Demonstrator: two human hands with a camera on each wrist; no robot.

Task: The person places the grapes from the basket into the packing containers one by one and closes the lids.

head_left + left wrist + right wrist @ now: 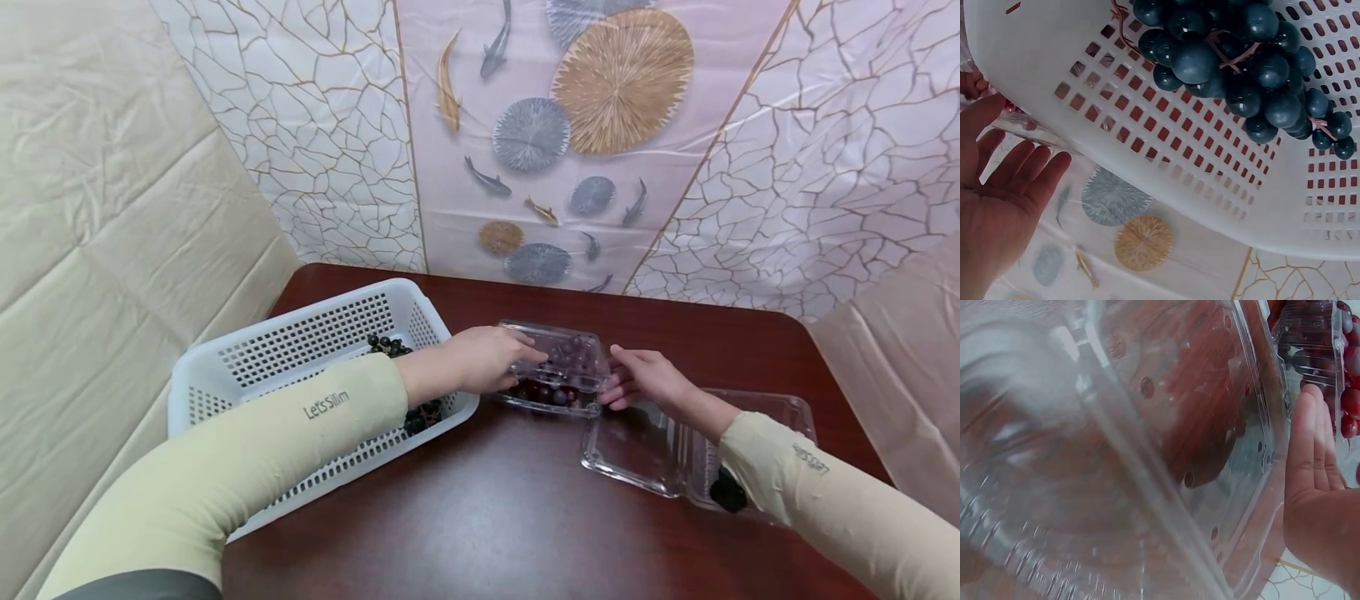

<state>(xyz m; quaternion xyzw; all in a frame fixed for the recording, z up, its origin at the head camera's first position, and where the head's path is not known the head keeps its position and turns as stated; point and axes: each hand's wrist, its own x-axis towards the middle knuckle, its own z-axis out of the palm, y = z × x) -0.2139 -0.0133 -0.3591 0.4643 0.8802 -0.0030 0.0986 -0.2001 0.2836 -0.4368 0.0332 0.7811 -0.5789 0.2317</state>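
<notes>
Landmark: white basket [300,343] on the dark red-brown tabletop [487,500]. Filled clear box [543,332] sits just right of the basket, dark red grapes [558,394] inside; its lid is over them, can't tell if latched.

Left hand [487,358]: reaches across the basket's right end to the filled box, fingers at the near-basket side of the lid, loosely spread, not grasping. Right hand [647,382]: on the box's far side from the basket, fingers nearly straight at its end wall, not grasping; can't tell if they touch.

Second clear box [637,450], opened out flat, is farther right of the basket, partly under the right forearm. Near-black grapes [1282,106] on brownish stems lie inside the basket. Patterned sheet [360,125] hangs behind the basket.
</notes>
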